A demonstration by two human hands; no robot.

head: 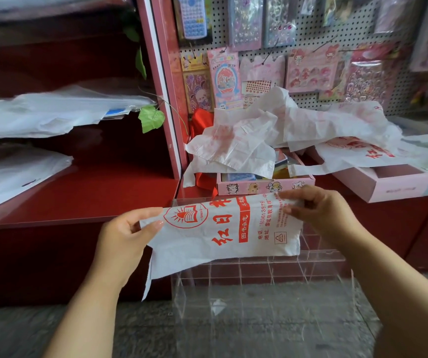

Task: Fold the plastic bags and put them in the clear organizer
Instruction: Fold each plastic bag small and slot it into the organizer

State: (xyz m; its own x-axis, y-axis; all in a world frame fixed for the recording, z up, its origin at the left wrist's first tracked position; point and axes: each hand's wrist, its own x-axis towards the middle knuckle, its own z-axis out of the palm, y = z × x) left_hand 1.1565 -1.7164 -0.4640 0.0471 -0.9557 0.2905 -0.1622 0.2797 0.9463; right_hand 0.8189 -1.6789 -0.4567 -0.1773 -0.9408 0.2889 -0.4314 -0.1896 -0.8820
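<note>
Folding step underway: left hand (122,239) and right hand (313,208) each pinch an end of the red-printed plastic bag (223,233), clear organizer (264,285) just below the grip, awaiting another fold.

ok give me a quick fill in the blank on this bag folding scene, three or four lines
1. The print on the plastic bag held by the left hand and right hand is ____ in colour.
2. The clear organizer sits directly ____ the held bag.
3. The pile of crumpled bags lies on boxes coloured ____.

Missing words: red; below; pink
</note>
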